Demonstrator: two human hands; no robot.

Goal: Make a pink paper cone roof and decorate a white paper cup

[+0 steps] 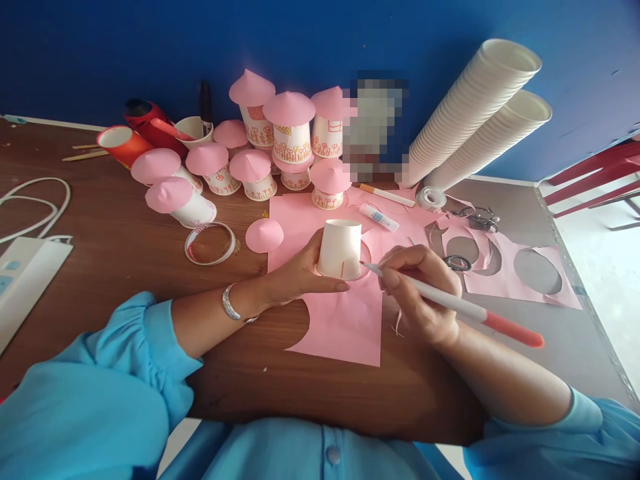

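Now, left hand [314, 267] holding white paper cup [340, 248]; right hand [423, 290] gripping marker [453, 301], its tip just beside cup; pink paper [345, 330] beneath cup.

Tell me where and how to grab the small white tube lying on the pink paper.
Pinch the white tube across its middle, thumb and finger on its long sides, probably best from straight above. It lies flat and slanted on the pink paper, slim enough for a pinch, with the orange-and-white marker just beyond and the right hand close on the near side.
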